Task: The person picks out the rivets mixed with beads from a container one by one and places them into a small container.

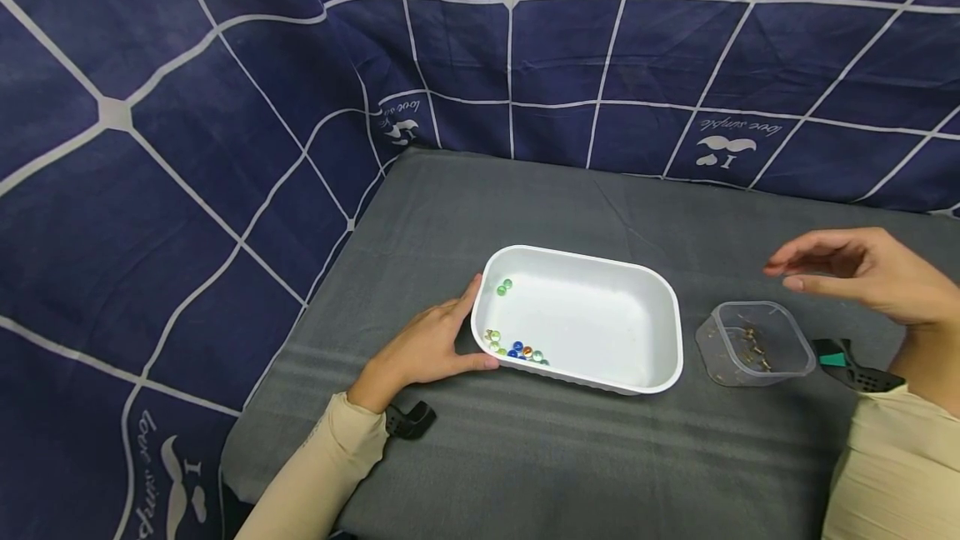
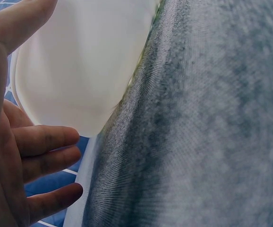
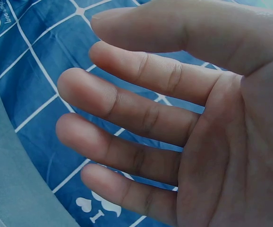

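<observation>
A white rectangular plastic tray (image 1: 592, 307) lies on the grey cloth with several glass marbles (image 1: 517, 350) in it, green, blue and orange-red, mostly along its near left side. At the tray's left end rests my left hand (image 1: 431, 344), thumb and index finger spread about the corner; in the left wrist view the other fingers are extended beside the tray's outer wall. My right hand (image 1: 873, 273) hovers above and right of a clear plastic tub (image 1: 795, 365), fingers relaxed, palm bare in the right wrist view. Small brass-coloured metal pieces (image 1: 753, 348) lie in the tub.
A grey cloth (image 1: 510, 207) covers the table surface under the tray and tub. Dark blue fabric with white grid lines (image 1: 570, 48) hangs behind and along the left side. Black straps (image 1: 411, 421) circle both wrists.
</observation>
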A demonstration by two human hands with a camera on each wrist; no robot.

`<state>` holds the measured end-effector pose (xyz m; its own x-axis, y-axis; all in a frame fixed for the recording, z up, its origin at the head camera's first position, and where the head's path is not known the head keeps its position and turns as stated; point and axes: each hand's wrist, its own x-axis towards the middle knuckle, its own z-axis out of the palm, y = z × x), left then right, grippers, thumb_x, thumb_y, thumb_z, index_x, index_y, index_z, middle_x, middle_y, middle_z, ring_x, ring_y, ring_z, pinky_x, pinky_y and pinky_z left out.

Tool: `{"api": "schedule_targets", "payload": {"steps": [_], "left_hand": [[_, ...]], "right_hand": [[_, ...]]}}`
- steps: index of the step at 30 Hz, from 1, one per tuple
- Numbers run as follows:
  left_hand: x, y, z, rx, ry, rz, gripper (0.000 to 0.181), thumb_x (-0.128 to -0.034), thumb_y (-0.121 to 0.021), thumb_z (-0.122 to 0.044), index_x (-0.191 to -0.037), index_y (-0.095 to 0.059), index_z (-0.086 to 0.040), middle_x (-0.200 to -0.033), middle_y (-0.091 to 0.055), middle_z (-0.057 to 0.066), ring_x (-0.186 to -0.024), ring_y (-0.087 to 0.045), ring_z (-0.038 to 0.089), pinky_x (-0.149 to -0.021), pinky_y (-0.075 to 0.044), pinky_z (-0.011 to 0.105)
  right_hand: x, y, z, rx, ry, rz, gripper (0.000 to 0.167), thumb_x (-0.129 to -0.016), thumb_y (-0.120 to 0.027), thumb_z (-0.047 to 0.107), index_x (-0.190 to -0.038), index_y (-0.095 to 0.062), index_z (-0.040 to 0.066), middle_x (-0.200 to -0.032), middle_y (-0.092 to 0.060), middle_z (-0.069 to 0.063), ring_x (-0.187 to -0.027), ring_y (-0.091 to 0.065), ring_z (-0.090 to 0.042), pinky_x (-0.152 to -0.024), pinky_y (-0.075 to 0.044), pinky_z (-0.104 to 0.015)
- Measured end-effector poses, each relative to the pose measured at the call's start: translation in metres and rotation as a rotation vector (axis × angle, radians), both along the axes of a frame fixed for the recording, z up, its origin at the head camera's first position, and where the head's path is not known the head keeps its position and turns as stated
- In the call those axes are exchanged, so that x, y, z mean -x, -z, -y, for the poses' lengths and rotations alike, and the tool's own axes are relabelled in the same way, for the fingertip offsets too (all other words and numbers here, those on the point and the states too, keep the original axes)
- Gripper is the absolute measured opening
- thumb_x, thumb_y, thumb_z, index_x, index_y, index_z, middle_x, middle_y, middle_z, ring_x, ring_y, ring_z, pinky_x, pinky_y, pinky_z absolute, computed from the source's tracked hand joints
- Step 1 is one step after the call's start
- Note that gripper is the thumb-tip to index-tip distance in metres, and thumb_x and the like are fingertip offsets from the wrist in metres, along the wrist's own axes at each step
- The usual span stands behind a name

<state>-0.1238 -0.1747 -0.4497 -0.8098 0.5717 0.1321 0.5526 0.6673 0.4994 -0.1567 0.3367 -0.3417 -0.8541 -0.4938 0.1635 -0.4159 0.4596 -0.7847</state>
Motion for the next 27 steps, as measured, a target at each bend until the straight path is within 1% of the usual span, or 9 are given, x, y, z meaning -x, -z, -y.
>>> {"api": "schedule_targets", "payload": {"steps": [4, 8, 15, 23, 27], "left_hand": [[0.000, 0.000, 0.000, -0.004, -0.001, 0.001, 0.117, -0.0808, -0.076, -0.057, -0.158, -0.009, 0.000, -0.149, -0.041, 0.023, -0.131, -0.049, 0.032, -0.106, -0.041, 0.046], [0.000, 0.000, 0.000, -0.008, 0.000, -0.001, 0.116, -0.0807, -0.076, -0.057, -0.157, -0.010, 0.001, -0.149, -0.042, 0.023, -0.131, -0.049, 0.032, -0.105, -0.041, 0.046], [0.000, 0.001, 0.000, -0.004, -0.004, -0.005, 0.116, -0.0804, -0.076, -0.057, -0.157, -0.011, 0.002, -0.149, -0.043, 0.023, -0.130, -0.049, 0.032, -0.105, -0.042, 0.046], [0.000, 0.000, -0.001, -0.008, -0.007, -0.004, 0.116, -0.0802, -0.076, -0.057, -0.157, -0.012, 0.002, -0.148, -0.044, 0.023, -0.130, -0.049, 0.033, -0.105, -0.042, 0.046], [0.000, 0.000, -0.001, -0.019, -0.009, 0.002, 0.116, -0.0800, -0.077, -0.057, -0.157, -0.013, 0.002, -0.147, -0.044, 0.023, -0.130, -0.049, 0.033, -0.106, -0.041, 0.047]], "right_hand": [[0.003, -0.001, 0.002, 0.018, -0.051, 0.008, 0.032, -0.080, -0.060, -0.028, -0.106, -0.065, -0.009, -0.100, -0.074, -0.008, -0.092, -0.070, -0.010, -0.077, -0.053, -0.017], [0.004, -0.001, 0.005, 0.024, -0.069, 0.016, 0.031, -0.082, -0.059, -0.027, -0.106, -0.065, -0.009, -0.100, -0.074, -0.008, -0.093, -0.070, -0.010, -0.077, -0.053, -0.018], [0.006, -0.002, 0.012, 0.010, -0.074, 0.009, 0.030, -0.082, -0.059, -0.026, -0.106, -0.065, -0.008, -0.099, -0.074, -0.006, -0.092, -0.070, -0.009, -0.077, -0.053, -0.017], [0.007, -0.004, 0.018, -0.020, -0.040, 0.034, 0.028, -0.085, -0.061, -0.021, -0.108, -0.066, -0.006, -0.099, -0.074, -0.007, -0.091, -0.070, -0.011, -0.076, -0.053, -0.017], [0.008, -0.004, 0.022, -0.020, -0.047, 0.039, 0.027, -0.085, -0.062, -0.020, -0.108, -0.066, -0.006, -0.098, -0.074, -0.007, -0.090, -0.070, -0.011, -0.076, -0.053, -0.018]]}}
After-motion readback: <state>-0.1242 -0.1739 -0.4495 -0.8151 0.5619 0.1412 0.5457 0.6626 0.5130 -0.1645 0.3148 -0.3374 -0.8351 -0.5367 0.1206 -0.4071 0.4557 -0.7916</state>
